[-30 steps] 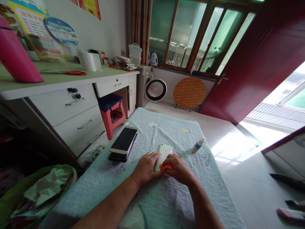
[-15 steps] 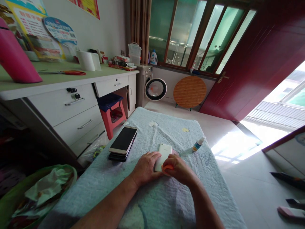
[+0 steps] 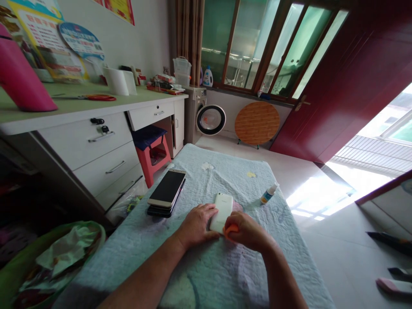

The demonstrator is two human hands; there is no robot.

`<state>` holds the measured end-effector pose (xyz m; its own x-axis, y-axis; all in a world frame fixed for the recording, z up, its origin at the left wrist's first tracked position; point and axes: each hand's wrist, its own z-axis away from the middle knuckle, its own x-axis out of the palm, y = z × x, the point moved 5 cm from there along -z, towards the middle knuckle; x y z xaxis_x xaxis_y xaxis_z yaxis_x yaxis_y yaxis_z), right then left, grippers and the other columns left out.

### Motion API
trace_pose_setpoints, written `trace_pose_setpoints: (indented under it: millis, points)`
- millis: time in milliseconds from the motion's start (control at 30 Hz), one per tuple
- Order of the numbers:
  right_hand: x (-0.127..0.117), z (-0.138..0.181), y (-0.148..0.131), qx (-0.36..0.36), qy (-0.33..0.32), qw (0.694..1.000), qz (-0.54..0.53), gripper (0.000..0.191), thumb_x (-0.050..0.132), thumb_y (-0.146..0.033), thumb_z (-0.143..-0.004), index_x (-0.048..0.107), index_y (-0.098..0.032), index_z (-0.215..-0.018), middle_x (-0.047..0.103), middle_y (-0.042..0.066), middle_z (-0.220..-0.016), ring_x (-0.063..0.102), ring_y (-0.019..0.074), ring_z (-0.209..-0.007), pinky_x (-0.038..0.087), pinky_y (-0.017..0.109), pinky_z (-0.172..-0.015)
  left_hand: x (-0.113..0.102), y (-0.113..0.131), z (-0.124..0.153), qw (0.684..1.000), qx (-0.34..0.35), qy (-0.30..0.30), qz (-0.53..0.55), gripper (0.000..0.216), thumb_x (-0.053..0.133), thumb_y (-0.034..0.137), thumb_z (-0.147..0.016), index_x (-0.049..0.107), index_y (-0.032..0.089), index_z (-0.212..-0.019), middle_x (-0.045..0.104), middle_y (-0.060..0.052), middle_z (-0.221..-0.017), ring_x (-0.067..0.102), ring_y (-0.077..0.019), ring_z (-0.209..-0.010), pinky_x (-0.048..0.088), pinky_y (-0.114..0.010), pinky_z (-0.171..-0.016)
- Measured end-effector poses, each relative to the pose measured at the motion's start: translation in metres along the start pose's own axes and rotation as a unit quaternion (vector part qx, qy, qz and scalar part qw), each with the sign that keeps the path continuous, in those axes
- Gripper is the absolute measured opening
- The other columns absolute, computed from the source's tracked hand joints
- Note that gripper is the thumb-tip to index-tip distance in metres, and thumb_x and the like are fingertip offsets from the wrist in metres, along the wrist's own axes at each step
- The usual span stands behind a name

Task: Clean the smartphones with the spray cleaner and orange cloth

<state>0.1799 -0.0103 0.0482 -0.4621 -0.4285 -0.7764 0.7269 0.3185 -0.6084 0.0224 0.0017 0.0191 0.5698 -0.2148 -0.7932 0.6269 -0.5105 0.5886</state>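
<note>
White phone [image 3: 222,210] is lying back-up on the pale blue quilted cover [image 3: 212,270], right between my left hand [image 3: 198,223], which has it by the left edge, thumb near the bottom, and my right hand [image 3: 246,231], bunched round an orange cloth [image 3: 231,232] at its lower right corner

PLACE: home room | SIGNS: washing machine [image 3: 193,113] | detergent bottle [image 3: 207,77] | curtain [image 3: 189,43] | drawered desk [image 3: 93,150] | plastic stool [image 3: 145,159]
</note>
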Motion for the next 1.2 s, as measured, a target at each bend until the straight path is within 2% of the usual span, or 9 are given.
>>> trace_pose_setpoints:
  millis: [133, 267, 467, 633, 833, 1033, 1200]
  points:
    - [-0.001, 0.007, 0.005, 0.002, -0.039, 0.999, -0.026, 0.020, 0.055, -0.010, -0.067, 0.070, -0.018, -0.076, 0.065, -0.001, -0.074, 0.056, 0.0102, -0.066, 0.038, 0.019, -0.062, -0.002, 0.000, -0.001, 1.000, -0.008, -0.003, 0.000, 0.059, 0.077, 0.037, -0.071, 0.062, 0.015, -0.124, 0.057, -0.013, -0.134, 0.054, -0.0286, -0.120, 0.040, -0.041, -0.105]
    - [-0.001, 0.006, 0.001, 0.008, -0.021, 1.000, 0.006, 0.016, 0.057, -0.011, -0.067, 0.068, -0.018, -0.077, 0.066, 0.000, -0.076, 0.056, 0.0114, -0.070, 0.037, 0.020, -0.065, -0.002, -0.001, -0.001, 1.000, -0.022, 0.016, 0.000, 0.038, 0.063, 0.023, -0.083, 0.065, 0.018, -0.120, 0.060, -0.009, -0.132, 0.055, -0.0241, -0.120, 0.039, -0.038, -0.106]
    - [0.005, 0.000, -0.005, 0.027, 0.030, 0.996, 0.079, 0.020, 0.061, -0.015, -0.072, 0.064, -0.018, -0.091, 0.066, 0.004, -0.089, 0.055, 0.0161, -0.084, 0.036, 0.025, -0.074, -0.001, -0.001, -0.001, 1.000, -0.026, 0.011, -0.001, 0.037, 0.061, 0.026, -0.085, 0.065, 0.019, -0.121, 0.060, -0.010, -0.132, 0.056, -0.0251, -0.118, 0.041, -0.040, -0.104]
    - [0.015, -0.003, -0.017, -0.011, 0.051, 0.994, 0.092, 0.008, 0.060, -0.016, -0.077, 0.062, -0.019, -0.083, 0.060, 0.002, -0.084, 0.052, 0.0159, -0.085, 0.036, 0.025, -0.075, 0.000, -0.003, -0.002, 1.000, -0.018, 0.016, 0.007, 0.036, 0.057, 0.031, -0.088, 0.065, 0.018, -0.120, 0.061, -0.010, -0.130, 0.056, -0.0251, -0.118, 0.041, -0.039, -0.104]
    - [0.021, -0.003, -0.029, -0.059, 0.063, 0.995, 0.048, 0.015, 0.059, -0.011, -0.077, 0.062, -0.021, -0.089, 0.055, 0.002, -0.098, 0.052, 0.0126, -0.087, 0.037, 0.022, -0.077, 0.001, -0.002, -0.002, 0.999, -0.010, 0.029, 0.024, 0.031, 0.055, 0.029, -0.088, 0.068, 0.019, -0.114, 0.062, -0.009, -0.128, 0.057, -0.0239, -0.117, 0.042, -0.037, -0.103]
    - [0.018, -0.003, -0.016, -0.002, 0.078, 0.994, 0.072, 0.013, 0.062, -0.019, -0.078, 0.058, -0.018, -0.091, 0.061, 0.002, -0.090, 0.054, 0.0143, -0.082, 0.035, 0.023, -0.071, 0.000, -0.003, -0.002, 1.000, -0.010, 0.021, 0.016, 0.034, 0.057, 0.029, -0.087, 0.067, 0.018, -0.118, 0.061, -0.010, -0.130, 0.056, -0.0247, -0.118, 0.041, -0.038, -0.104]
    - [0.013, -0.002, -0.014, 0.035, 0.038, 0.988, 0.145, 0.003, 0.058, -0.019, -0.077, 0.061, -0.018, -0.077, 0.065, 0.002, -0.079, 0.056, 0.0137, -0.074, 0.028, 0.024, -0.062, 0.001, -0.004, -0.002, 0.999, -0.027, 0.023, 0.004, 0.036, 0.060, 0.024, -0.084, 0.066, 0.017, -0.119, 0.061, -0.009, -0.130, 0.056, -0.0239, -0.118, 0.041, -0.038, -0.105]
